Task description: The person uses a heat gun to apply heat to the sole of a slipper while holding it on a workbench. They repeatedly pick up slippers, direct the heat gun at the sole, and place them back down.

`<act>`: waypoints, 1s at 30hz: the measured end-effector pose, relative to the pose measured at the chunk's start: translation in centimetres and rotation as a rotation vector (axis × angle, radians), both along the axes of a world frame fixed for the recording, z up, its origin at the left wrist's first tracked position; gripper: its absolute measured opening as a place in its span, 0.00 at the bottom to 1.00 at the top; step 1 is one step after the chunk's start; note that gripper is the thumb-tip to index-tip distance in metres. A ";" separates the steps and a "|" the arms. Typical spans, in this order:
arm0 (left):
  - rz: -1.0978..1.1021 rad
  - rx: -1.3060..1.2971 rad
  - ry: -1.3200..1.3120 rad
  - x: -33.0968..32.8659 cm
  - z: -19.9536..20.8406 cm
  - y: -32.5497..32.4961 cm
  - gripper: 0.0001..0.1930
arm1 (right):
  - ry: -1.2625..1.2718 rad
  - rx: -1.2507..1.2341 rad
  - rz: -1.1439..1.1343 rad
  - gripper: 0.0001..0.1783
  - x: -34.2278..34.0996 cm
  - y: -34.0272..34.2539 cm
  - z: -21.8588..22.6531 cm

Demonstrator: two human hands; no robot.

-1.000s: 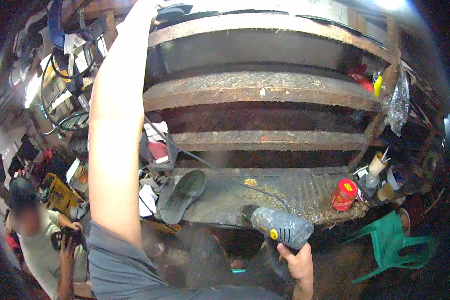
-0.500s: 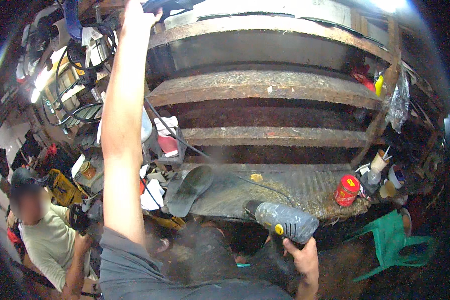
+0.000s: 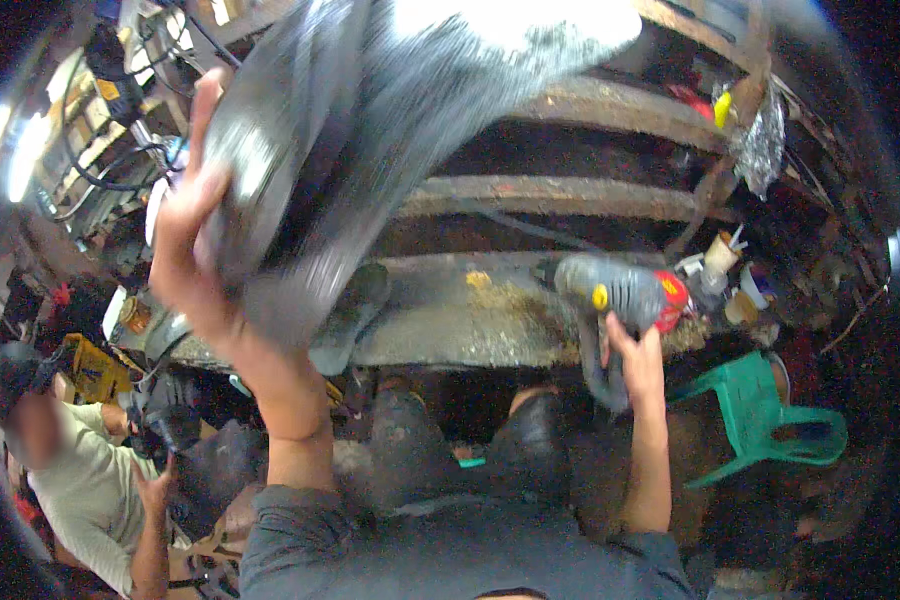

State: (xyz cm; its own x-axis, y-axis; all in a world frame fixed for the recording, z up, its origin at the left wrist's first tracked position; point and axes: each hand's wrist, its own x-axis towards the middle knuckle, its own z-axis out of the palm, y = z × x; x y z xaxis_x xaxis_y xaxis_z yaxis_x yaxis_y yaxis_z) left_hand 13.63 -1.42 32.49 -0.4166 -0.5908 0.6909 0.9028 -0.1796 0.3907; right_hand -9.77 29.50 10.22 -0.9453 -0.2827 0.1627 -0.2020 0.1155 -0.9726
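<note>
Two things are in the person's hands. Raised high at the upper left, a large grey disc-shaped metal part, blurred, fills the top of the view; the left hand grips its lower left rim with fingers wrapped up along the edge. Lower and to the right, a grey power drill with a yellow knob and a red patch on its body is gripped by the right hand, fingers clenched around its handle; the drill's body lies over the near edge of the bench.

On the dusty bench a small heap of yellowish shavings lies just left of the drill, and a dark shoe sole rests further left, under the raised part. Rusty shelves rise behind the bench. Small pots and a cup stand at the bench's right end. A green plastic chair stands on the floor at the right, well apart from the drill. At the lower left another person in a pale shirt sits beside a yellow case.
</note>
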 end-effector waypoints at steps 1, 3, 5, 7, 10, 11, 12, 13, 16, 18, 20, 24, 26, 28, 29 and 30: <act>-0.099 -0.020 0.048 1.5 -1.5 1.1 0.43 | 0.081 -0.036 0.038 0.14 -1.3 0.1 0.1; -0.102 -0.090 -0.050 5.9 -4.0 2.6 0.49 | 0.115 -0.007 0.025 0.18 -4.0 0.2 0.9; 0.084 -0.205 -0.305 10.6 -5.1 2.7 0.56 | 0.107 -0.021 0.016 0.21 -5.7 0.8 2.0; 0.293 -0.310 -0.617 14.6 -5.9 2.0 0.63 | 0.050 -0.054 0.032 0.20 -7.1 1.5 3.7; 0.324 -0.337 -0.831 17.4 -8.3 1.3 0.74 | -0.003 -0.052 0.069 0.21 -8.6 1.9 6.4; 0.298 -0.316 -0.830 17.7 -9.5 1.2 0.70 | 0.008 0.008 0.043 0.22 -8.7 2.0 7.2; 0.329 -0.245 -0.838 17.5 -10.9 1.3 0.69 | 0.008 0.035 -0.004 0.23 -8.8 2.0 7.8; 0.314 -0.175 -0.844 17.1 -12.5 1.6 0.68 | 0.053 0.016 0.011 0.22 -8.5 2.2 8.2; 0.264 -0.166 -0.900 14.2 -16.5 0.7 0.60 | 0.163 -0.027 -0.004 0.19 -7.3 2.9 9.8; 0.230 -0.266 -0.916 9.9 -19.3 -0.9 0.61 | 0.118 0.000 -0.028 0.20 -6.2 3.8 11.0; 0.252 -0.342 -0.862 4.9 -22.1 -1.4 0.59 | 0.153 0.026 -0.006 0.21 -5.1 4.6 12.2; -0.057 -0.011 -0.608 -6.6 -28.8 2.3 0.51 | 0.168 -0.021 0.048 0.20 -2.6 5.8 14.0; -0.231 0.126 -0.757 -9.4 -31.5 3.6 0.53 | 0.168 -0.020 0.013 0.20 -1.2 6.1 14.2; -0.114 -0.067 -0.886 -10.9 -33.0 3.3 0.58 | 0.166 -0.041 -0.050 0.19 0.0 6.1 14.1; -0.090 -0.081 -0.952 -10.9 -33.3 2.8 0.59 | 0.173 -0.010 -0.046 0.18 0.5 6.3 14.1; -0.067 -0.096 -1.044 -10.7 -33.5 2.2 0.60 | 0.162 -0.006 -0.061 0.17 0.7 6.2 14.0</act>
